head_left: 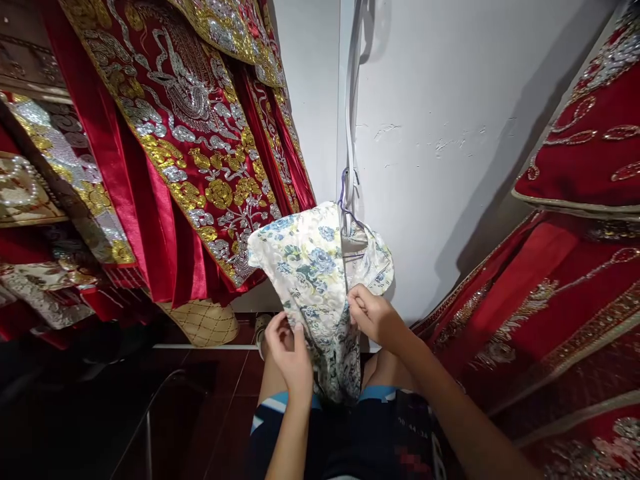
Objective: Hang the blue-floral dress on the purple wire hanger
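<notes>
A white garment with blue and yellow flowers (pixel 315 267) hangs in front of me on a purple hanger (pixel 343 190), which is hooked at a pale vertical strip on the wall. My left hand (pixel 290 350) is at the garment's left edge, thumb and fingers closed on the cloth. At the front opening, my right hand (pixel 367 310) pinches the garment's edge with curled fingers. The lower part of the garment drapes down between my knees. Whatever lies inside its folds is hidden.
Red robes with gold and silver embroidery (pixel 215 153) hang on the left. Another red embroidered outfit (pixel 570 280) hangs on the right. Behind the garment stands a white wall (pixel 425 100) with chipped paint. A dark glossy surface (pixel 75 407) lies at lower left.
</notes>
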Available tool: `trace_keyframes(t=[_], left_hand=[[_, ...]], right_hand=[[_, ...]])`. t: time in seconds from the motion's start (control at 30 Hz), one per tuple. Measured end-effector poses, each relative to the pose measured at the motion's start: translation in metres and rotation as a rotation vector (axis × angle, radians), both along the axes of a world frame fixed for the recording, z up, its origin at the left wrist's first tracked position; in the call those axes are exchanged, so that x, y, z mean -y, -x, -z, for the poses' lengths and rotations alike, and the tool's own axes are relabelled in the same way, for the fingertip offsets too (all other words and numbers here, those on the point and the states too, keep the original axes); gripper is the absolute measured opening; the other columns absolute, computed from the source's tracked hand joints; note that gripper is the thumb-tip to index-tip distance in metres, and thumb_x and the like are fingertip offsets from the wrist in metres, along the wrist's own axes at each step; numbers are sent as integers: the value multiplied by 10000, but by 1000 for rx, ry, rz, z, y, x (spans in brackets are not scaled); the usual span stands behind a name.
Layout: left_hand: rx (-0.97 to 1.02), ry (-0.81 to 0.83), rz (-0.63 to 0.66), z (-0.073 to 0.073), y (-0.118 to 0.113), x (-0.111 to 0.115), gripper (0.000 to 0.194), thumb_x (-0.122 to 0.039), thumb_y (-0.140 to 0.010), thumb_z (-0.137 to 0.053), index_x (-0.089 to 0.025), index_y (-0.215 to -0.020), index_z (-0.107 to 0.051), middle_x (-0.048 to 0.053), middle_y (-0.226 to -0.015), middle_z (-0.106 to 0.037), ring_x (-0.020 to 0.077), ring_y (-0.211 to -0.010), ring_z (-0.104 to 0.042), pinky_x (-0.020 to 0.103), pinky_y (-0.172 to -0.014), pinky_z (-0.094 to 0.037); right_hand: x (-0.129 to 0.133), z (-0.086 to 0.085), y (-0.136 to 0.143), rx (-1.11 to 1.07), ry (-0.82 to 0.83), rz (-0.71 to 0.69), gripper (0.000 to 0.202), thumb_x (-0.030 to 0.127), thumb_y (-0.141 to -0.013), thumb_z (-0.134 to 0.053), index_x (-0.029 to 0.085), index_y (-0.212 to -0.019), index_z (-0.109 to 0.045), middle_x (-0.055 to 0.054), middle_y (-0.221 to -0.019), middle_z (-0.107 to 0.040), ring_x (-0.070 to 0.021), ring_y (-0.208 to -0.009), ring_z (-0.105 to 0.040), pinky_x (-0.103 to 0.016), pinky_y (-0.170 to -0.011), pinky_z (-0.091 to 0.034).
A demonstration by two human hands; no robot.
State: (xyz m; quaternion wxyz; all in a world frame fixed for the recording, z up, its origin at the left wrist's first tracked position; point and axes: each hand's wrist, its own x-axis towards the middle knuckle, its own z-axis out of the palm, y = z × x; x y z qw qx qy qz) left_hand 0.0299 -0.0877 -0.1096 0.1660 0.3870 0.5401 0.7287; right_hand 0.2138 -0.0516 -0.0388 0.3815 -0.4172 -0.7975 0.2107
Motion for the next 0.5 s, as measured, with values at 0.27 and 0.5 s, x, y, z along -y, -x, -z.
trace_keyframes(t=[0.27,0.5], left_hand=[[-341,-32,383,-13,-31,4,164,-320,-975,-544,-196,-1035,-635,79,-969,-655,211,-906,-622,305,-813,-489],[-419,40,472,-8,-19,4,230,-352,-966,-527,-195,-805,-578,7,-702,-557,162,-664,-527,237,-621,-386]], right_hand=[[5,-16,10,421,-311,-75,243,307,-1005,-377,222,-856,-549,16,-579,-514,-150,-500,-429,-294,-586,-235],[-43,-61,-21,338,-169,-32,261,313,-1018,-389,210,-868,-577,-24,-679,-619,-172,-562,-526,-272,-581,-312]])
